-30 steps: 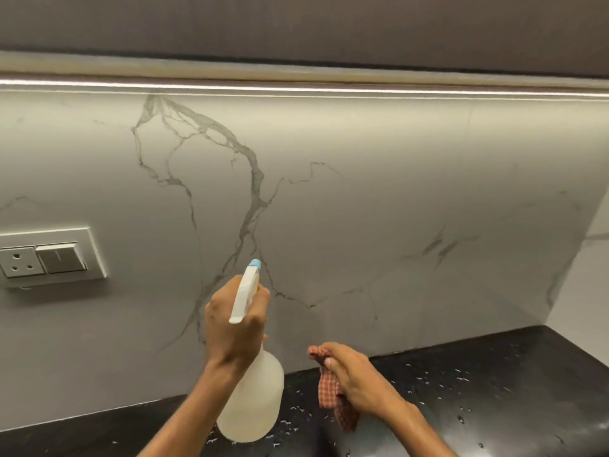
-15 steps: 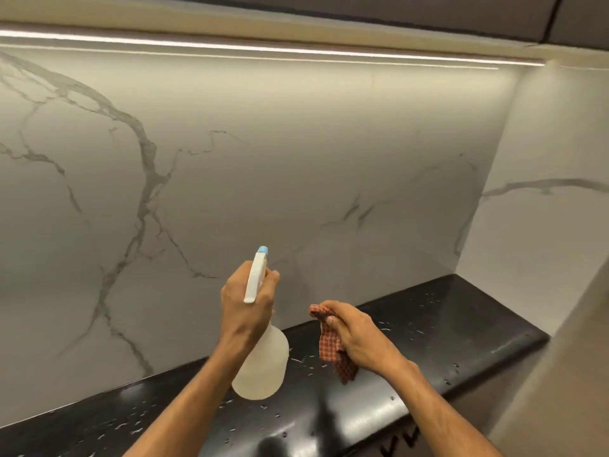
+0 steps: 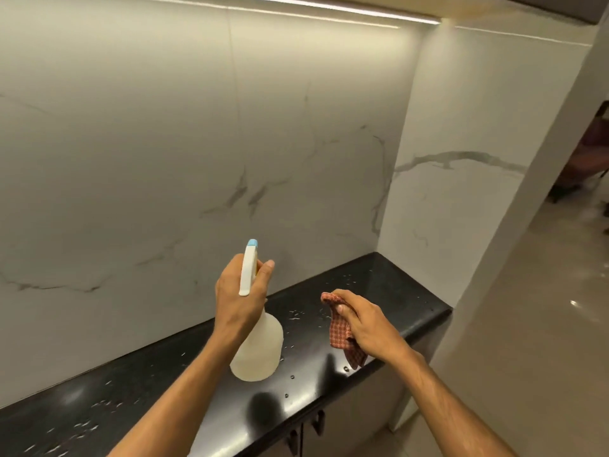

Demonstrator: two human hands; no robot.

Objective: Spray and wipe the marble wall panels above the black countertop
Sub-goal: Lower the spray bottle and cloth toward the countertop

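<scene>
Aiming the spray bottle gripped in the left hand at the marble wall, the person seems mid-spray, with the right hand bunched around the checked cloth, ready to wipe next.

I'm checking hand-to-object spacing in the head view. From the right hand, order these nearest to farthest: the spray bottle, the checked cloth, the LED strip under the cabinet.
From the right hand:
1. Checked cloth, gripped in that hand, hanging over the black countertop.
2. Spray bottle, to its left, held in the left hand.
3. LED strip, high above along the marble wall's top.
</scene>
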